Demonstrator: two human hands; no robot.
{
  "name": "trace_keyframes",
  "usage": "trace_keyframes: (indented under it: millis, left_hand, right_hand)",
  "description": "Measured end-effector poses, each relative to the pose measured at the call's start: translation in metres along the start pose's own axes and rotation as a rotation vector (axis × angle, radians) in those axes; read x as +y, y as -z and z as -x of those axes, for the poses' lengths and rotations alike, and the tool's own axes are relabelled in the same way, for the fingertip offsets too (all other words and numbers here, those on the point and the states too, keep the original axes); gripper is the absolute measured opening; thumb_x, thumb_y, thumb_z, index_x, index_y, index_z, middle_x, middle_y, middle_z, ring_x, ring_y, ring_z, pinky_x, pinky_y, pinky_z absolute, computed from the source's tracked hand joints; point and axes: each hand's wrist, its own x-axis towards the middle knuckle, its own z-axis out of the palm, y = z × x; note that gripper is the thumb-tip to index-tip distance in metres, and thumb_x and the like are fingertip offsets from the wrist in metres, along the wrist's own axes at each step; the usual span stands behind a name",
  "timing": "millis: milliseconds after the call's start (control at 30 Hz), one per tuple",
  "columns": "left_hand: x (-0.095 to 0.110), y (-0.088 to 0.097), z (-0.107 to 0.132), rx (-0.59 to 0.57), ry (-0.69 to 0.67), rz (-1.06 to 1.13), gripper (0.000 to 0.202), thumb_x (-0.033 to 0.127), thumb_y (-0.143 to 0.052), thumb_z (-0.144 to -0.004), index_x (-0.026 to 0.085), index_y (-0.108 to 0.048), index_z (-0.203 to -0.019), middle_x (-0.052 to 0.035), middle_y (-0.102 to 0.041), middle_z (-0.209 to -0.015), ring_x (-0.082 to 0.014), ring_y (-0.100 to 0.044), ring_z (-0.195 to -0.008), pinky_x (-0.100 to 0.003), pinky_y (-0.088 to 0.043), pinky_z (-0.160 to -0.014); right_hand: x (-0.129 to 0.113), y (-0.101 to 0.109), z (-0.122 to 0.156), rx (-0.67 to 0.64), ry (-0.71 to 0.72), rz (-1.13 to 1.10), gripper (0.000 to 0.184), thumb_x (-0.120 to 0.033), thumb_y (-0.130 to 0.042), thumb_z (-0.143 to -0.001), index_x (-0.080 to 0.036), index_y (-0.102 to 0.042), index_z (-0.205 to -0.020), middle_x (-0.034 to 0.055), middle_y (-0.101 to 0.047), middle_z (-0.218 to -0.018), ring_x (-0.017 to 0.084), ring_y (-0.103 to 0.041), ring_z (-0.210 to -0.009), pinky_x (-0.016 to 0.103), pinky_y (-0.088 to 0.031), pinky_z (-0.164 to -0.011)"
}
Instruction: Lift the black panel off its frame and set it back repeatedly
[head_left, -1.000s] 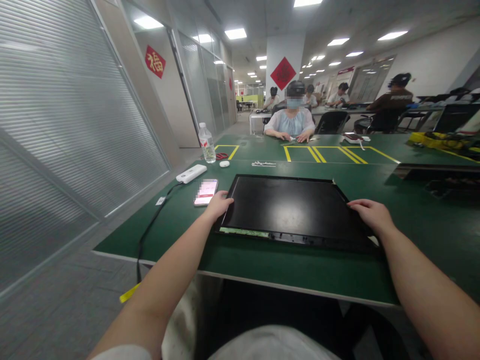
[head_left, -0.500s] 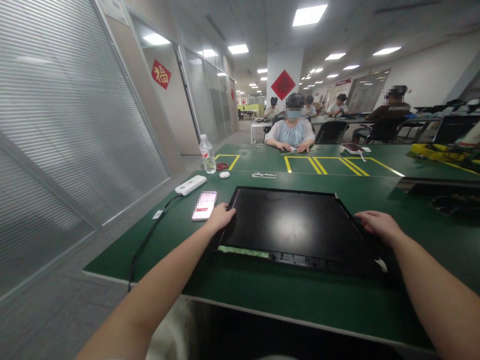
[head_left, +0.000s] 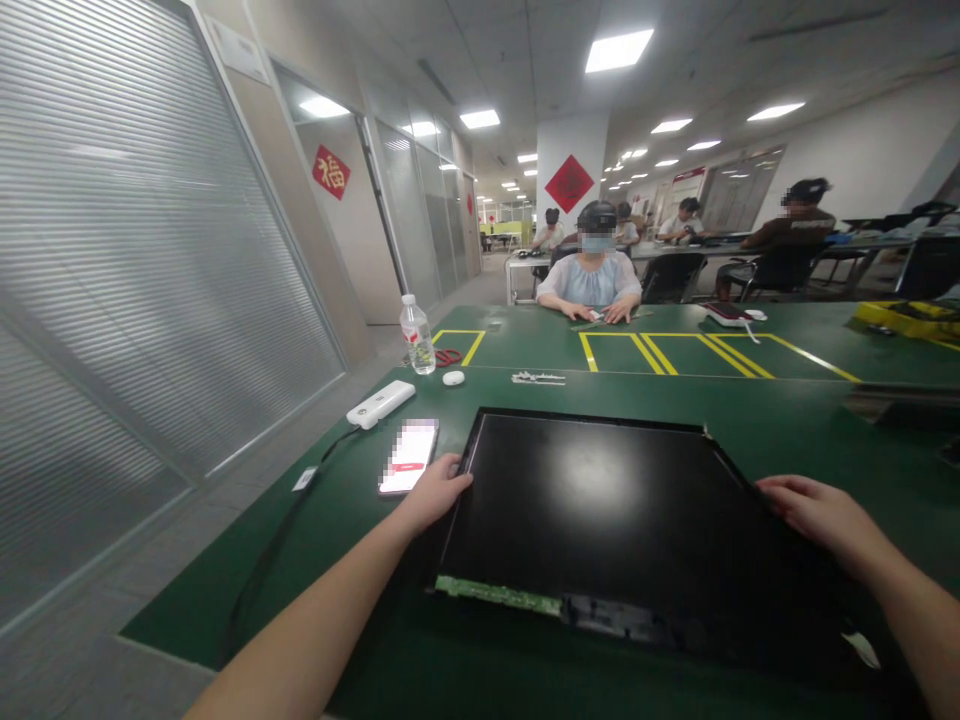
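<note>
A black flat display panel (head_left: 615,510) lies on the green table (head_left: 660,395) in front of me, with a green circuit strip (head_left: 499,594) along its near edge. My left hand (head_left: 433,490) grips the panel's left edge, fingers curled over it. My right hand (head_left: 825,518) holds the right edge, fingers bent onto the frame. The near right corner of the panel runs out of sight under my right forearm.
A phone (head_left: 409,456) with a lit screen lies left of the panel, beside a white power bank (head_left: 380,403) with a black cable. A water bottle (head_left: 417,335), red scissors (head_left: 448,356) and small white parts sit farther back. A masked person (head_left: 594,275) sits opposite; others work behind.
The panel and both hands have come closer to me and lower in view, as the camera moved forward over the table. Both hands kept their hold on the panel's edges.
</note>
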Motion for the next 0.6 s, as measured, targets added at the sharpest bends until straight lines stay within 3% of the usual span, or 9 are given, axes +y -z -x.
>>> trace_keyframes:
  millis: [100, 367, 600]
  left_hand:
    - [-0.003, 0.001, 0.000, -0.060, 0.003, 0.057, 0.033, 0.026, -0.072, -0.083, 0.017, -0.068, -0.114, -0.0132, -0.084, -0.112, -0.0336, -0.081, -0.106, -0.042, -0.062, -0.093]
    - [-0.009, 0.002, 0.003, -0.109, -0.052, 0.119, 0.040, 0.027, -0.075, -0.080, 0.018, -0.067, -0.117, -0.0161, -0.080, -0.127, -0.0351, -0.074, -0.124, -0.044, -0.058, -0.105]
    - [-0.014, 0.001, 0.007, -0.036, -0.104, 0.069, 0.046, 0.033, -0.076, -0.077, 0.019, -0.073, -0.121, -0.0159, -0.079, -0.130, -0.0389, -0.072, -0.128, -0.049, -0.053, -0.112]
  right_hand:
    - [-0.006, 0.001, 0.001, 0.006, -0.034, 0.063, 0.024, -0.050, -0.060, -0.064, -0.032, -0.075, -0.070, 0.0112, -0.076, -0.082, 0.036, -0.071, -0.082, 0.047, -0.055, -0.072]
    - [0.000, -0.001, -0.001, -0.036, -0.038, 0.109, 0.029, -0.063, -0.055, -0.066, -0.040, -0.071, -0.070, 0.0115, -0.079, -0.091, 0.041, -0.072, -0.093, 0.056, -0.055, -0.089]
    - [-0.001, -0.005, -0.002, -0.139, 0.032, 0.107, 0.030, -0.061, -0.060, -0.054, -0.038, -0.064, -0.073, 0.0123, -0.075, -0.082, 0.041, -0.073, -0.084, 0.056, -0.056, -0.084]
